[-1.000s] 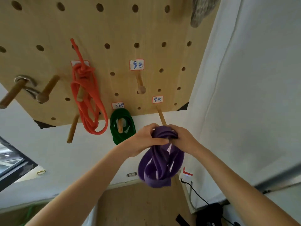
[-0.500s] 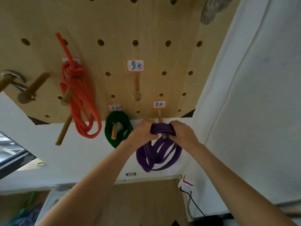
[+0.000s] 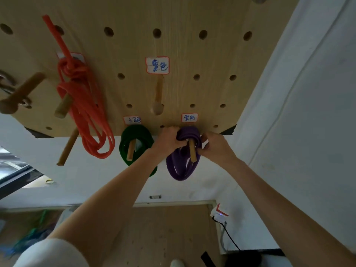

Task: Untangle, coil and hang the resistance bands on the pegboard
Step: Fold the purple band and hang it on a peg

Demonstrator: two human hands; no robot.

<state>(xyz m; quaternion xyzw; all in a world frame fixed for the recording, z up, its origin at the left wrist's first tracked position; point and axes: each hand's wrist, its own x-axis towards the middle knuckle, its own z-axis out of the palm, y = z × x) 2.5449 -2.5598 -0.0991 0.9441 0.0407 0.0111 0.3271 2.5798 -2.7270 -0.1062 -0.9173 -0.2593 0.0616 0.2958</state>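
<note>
A coiled purple band (image 3: 182, 166) hangs over a wooden peg (image 3: 192, 152) at the lower edge of the wooden pegboard (image 3: 192, 51), under a small white label. My left hand (image 3: 170, 140) grips the top of the coil from the left. My right hand (image 3: 214, 146) grips it from the right. The peg pokes out through the coil between both hands. A green coiled band (image 3: 134, 145) hangs on the peg to the left, and an orange knotted band (image 3: 86, 112) hangs further left.
A bare peg (image 3: 158, 97) sticks out under a label above the purple band. More wooden pegs (image 3: 21, 93) and a metal ring stand at the far left. White walls close in on the right. A power strip (image 3: 219, 214) and loose bands (image 3: 28, 237) lie on the floor below.
Both hands lifted the purple coil up to the board and slid it onto the peg, whose tip now shows through the coil.
</note>
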